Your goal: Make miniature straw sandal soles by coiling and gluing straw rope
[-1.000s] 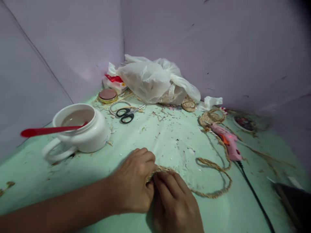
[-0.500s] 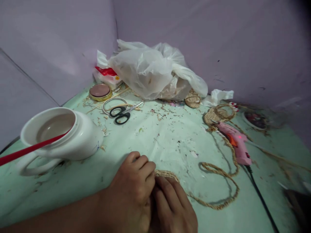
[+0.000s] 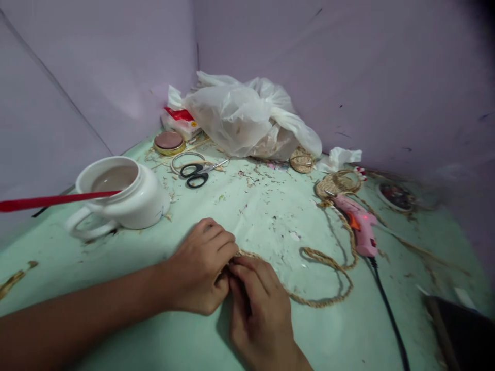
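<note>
My left hand (image 3: 207, 265) and my right hand (image 3: 259, 301) meet low in the middle of the view. Both have their fingers closed on a braided jute rope (image 3: 319, 304); most of the gripped part is hidden behind the fingers. From my right hand the rope runs right, loops back, and leads up past a pink glue gun (image 3: 359, 226), whose red light glows. Behind the gun lies a coiled jute piece (image 3: 328, 185) with a red-and-white trim at its edge.
A white mug (image 3: 147, 198) with a red stick across its rim stands left. Black-handled scissors (image 3: 197, 178), a round tin (image 3: 169, 141) and a white plastic bag (image 3: 240, 118) lie farther back. The glue gun's black cord (image 3: 389, 309) runs toward a dark object (image 3: 460, 330) at lower right.
The view has shifted, so the mug and hands appear higher and the glue gun farther left. My hands stay together on the rope, with more of the right hand showing.
</note>
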`<state>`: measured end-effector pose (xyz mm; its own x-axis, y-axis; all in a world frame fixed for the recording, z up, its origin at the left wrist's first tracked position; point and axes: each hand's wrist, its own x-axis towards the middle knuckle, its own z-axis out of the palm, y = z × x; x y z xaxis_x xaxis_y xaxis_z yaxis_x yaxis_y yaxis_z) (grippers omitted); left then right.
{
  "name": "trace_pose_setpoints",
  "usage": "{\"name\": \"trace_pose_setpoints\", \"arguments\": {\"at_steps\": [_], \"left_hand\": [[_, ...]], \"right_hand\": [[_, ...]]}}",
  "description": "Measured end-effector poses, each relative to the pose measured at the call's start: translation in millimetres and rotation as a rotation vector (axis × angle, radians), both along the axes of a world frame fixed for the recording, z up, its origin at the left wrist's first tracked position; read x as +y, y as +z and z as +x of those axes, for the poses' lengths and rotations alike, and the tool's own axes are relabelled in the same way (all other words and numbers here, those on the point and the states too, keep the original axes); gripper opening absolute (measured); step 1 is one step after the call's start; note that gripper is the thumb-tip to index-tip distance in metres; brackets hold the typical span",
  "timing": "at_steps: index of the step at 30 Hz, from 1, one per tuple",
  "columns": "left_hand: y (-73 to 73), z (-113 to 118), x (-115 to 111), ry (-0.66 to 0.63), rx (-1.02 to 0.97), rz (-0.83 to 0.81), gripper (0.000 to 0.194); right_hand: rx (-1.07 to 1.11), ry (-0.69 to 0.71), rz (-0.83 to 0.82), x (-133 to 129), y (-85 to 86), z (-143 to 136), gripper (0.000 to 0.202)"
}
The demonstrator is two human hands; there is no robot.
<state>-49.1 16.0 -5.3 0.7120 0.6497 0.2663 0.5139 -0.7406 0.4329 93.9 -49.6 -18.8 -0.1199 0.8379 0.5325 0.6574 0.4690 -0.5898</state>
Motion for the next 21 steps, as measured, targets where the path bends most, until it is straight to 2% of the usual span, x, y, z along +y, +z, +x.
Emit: {"name": "trace_pose_setpoints", "arguments": {"at_steps": [3,8,11,13,16,21], "left_hand": [[3.8,-1.3,-2.1,0.005,0.058,0.013,0.018],[10.7,-9.5,-3.1,-0.094,0.079,0.014,0.034],[9.2,-14.3,-2.6,-0.142,-0.023,0.043,0.041],[7.6,-17.0,-1.9,-0.095,-0.170,0.105,0.041],[8.9,-20.4,-0.4,0.060,-0.391,0.160,0.035],[20.3,-21.1,0.3,0.179,-0.561,0.035,0.026]], "right_hand": [[0.095,-0.058,0.009,-3.4,4.2,10.2,0.019],[0.275,-0.376,-0.080,-8.9,12.1,32.3,0.011],[0.342,-0.510,-0.149,-15.6,15.5,46.1,0.014],[0.376,-0.560,-0.161,-19.6,16.3,53.5,0.014],[0.347,-0.583,-0.151,-22.0,16.6,61.1,0.016],[0.202,-0.578,-0.136,-21.6,20.1,65.9,0.017]]}}
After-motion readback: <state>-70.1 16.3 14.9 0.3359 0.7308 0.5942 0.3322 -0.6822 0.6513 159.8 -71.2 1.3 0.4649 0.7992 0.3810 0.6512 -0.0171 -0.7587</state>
